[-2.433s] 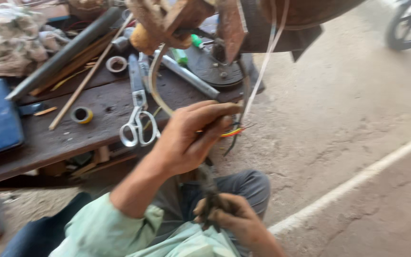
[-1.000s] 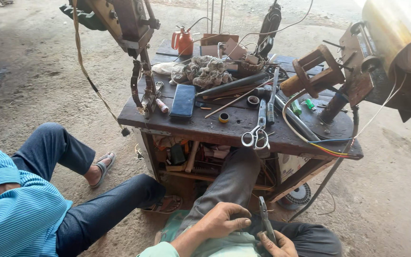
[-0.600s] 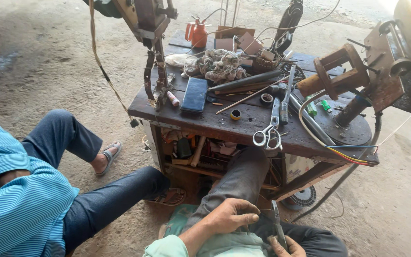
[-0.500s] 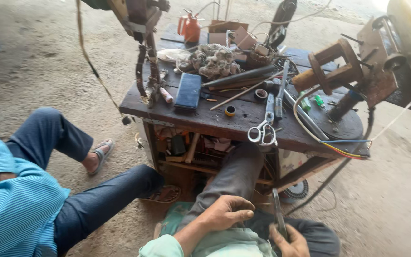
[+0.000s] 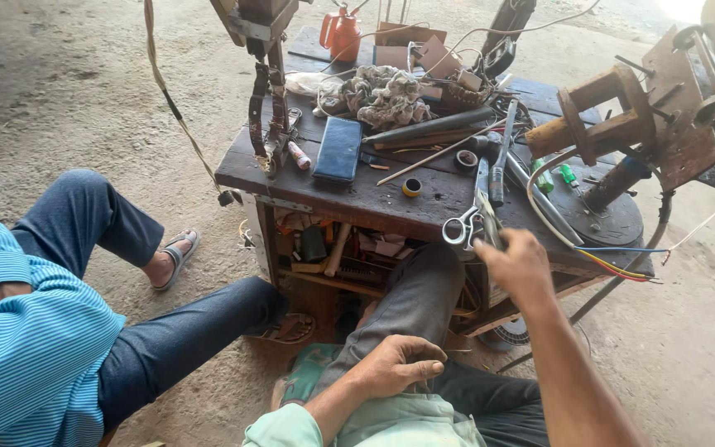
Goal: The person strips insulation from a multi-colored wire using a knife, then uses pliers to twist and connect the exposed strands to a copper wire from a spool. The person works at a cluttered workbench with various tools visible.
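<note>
My right hand (image 5: 521, 266) reaches up to the front edge of the dark wooden work table (image 5: 374, 203). It grips a thin metal hand tool (image 5: 485, 217) whose tip lies beside the steel scissors (image 5: 463, 229). My left hand (image 5: 399, 364) rests on my grey trouser leg, fingers loosely bent, holding nothing. On the table lie a dark phone (image 5: 338, 149), a small yellow tape roll (image 5: 411, 187), rods and a bundle of rags (image 5: 382, 93).
A person in a blue striped shirt (image 5: 26, 331) and jeans sits on the ground at the left, sandalled feet near the table. A wooden winding jig (image 5: 597, 124) with coloured wires (image 5: 614, 252) stands at the right. A red oil can (image 5: 343, 35) sits at the back.
My right hand has lifted from my lap to the table edge by the scissors, carrying the thin tool. My left hand has stayed on my leg.
</note>
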The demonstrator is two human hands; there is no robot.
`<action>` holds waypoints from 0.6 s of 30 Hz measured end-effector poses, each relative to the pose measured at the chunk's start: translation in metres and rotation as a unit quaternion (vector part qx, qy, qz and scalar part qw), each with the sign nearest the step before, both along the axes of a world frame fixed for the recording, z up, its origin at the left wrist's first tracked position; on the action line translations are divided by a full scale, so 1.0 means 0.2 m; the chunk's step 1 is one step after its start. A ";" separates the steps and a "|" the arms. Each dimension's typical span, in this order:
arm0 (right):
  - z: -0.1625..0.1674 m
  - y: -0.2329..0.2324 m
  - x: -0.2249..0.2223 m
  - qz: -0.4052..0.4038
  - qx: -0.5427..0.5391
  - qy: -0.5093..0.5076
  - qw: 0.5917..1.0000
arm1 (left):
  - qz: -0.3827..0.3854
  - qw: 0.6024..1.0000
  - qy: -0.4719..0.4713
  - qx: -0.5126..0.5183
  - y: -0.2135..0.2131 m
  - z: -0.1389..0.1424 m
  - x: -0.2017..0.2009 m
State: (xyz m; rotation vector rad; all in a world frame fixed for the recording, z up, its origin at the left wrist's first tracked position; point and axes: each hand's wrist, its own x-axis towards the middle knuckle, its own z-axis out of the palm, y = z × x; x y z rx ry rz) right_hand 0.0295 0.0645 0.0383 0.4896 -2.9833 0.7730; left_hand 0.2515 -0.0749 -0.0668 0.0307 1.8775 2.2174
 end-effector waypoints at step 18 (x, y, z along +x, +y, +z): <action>-0.47 0.23 0.65 0.087 -0.222 -0.144 0.961 | 0.005 0.999 0.051 0.004 -0.03 -0.05 0.05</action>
